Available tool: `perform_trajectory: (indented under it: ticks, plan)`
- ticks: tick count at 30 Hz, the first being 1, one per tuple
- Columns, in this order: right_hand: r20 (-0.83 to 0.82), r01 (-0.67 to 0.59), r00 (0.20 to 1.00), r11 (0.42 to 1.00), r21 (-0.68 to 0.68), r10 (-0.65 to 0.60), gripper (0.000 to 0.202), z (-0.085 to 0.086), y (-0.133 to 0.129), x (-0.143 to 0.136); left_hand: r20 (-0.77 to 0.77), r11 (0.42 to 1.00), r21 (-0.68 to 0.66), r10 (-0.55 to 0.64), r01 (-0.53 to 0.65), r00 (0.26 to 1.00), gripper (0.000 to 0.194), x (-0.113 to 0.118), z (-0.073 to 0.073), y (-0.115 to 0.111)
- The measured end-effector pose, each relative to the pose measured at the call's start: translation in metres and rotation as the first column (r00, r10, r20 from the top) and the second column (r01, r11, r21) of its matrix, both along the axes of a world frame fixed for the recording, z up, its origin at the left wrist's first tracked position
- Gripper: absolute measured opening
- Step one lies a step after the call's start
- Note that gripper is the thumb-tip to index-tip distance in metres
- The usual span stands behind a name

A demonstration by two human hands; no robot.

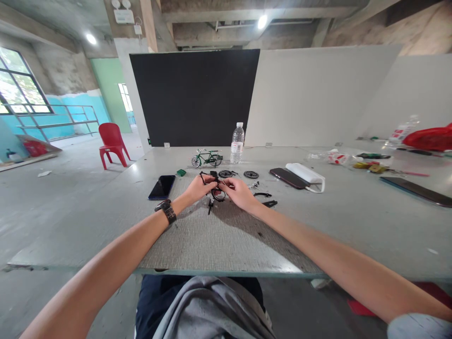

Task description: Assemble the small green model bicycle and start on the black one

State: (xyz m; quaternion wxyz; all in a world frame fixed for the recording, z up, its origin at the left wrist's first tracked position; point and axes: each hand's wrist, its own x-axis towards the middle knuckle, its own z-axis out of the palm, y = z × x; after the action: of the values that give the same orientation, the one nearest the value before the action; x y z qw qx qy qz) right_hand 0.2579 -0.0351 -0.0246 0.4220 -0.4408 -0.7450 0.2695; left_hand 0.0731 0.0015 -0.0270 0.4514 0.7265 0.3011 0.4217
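Observation:
My left hand (198, 189), with a black watch on the wrist, is closed on a black model bicycle frame (203, 179) just above the table. My right hand (239, 193) pinches close beside it; a small part between its fingertips is too small to name. Below the fingers is a black ring-shaped part (219, 195), and a thin black piece (210, 206) lies nearer to me. Beyond the hands lie two loose spoked wheels, one (226, 173) with a part attached and one (251, 174) alone. A whole green model bicycle (207, 159) stands upright behind them.
Black parts (270, 204) and small silvery pieces (254, 185) lie right of my right hand. A phone (161, 187) and green block (181, 173) are at left. A bottle (238, 143) stands behind; a dark phone (288, 178) and white power bank (305, 173) lie right.

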Motion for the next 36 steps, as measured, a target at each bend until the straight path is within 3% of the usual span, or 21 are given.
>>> perform_trajectory:
  ticks: [11,17,22,29,36]
  plan:
    - [0.013,0.022,1.0,0.999,-0.034,-0.022,0.044,-0.001,0.0,0.0,0.061,0.998,-0.059,0.026,-0.022,0.998,0.013,0.001,-0.005,0.004]
    - [0.019,0.025,1.0,1.0,-0.015,-0.025,0.045,-0.001,0.0,0.0,0.012,1.0,-0.001,-0.011,0.011,1.0,0.018,-0.003,-0.007,0.004]
    - [0.05,0.016,0.999,1.0,-0.021,-0.015,0.047,-0.001,0.001,0.001,0.002,0.999,0.042,0.031,-0.031,1.0,0.028,-0.005,-0.009,0.007]
    - [0.208,0.063,0.971,0.968,0.244,-0.116,0.036,0.008,-0.002,0.008,-0.084,0.977,0.138,0.176,-0.164,0.981,0.03,-0.006,0.003,-0.003]
    - [0.26,0.09,0.95,0.949,0.304,-0.173,0.026,0.007,-0.001,0.01,-0.136,0.956,0.196,0.245,-0.216,0.96,0.029,-0.003,0.008,-0.009]
